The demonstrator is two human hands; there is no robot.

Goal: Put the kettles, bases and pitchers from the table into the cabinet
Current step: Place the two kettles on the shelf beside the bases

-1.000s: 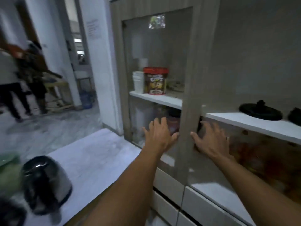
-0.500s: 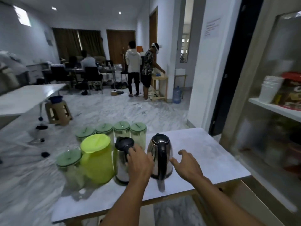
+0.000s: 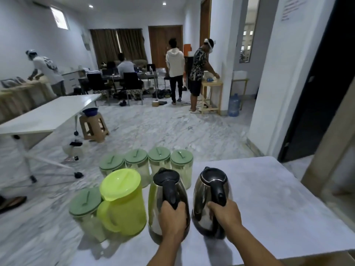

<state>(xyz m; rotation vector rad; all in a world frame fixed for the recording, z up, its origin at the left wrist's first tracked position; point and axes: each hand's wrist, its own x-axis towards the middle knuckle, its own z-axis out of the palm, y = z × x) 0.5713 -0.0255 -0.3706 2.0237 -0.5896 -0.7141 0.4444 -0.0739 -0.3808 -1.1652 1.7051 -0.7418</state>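
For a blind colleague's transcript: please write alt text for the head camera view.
The left hand and right hand each grip the black handle of a steel kettle on a white table, the left kettle and right kettle side by side. To their left stand a lime-green pitcher and five green-lidded containers; people work in the room behind.

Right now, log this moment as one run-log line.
left hand: grips left kettle handle | right hand: grips right kettle handle | kettles: upright | lime pitcher, green-lidded pitchers: untouched on table
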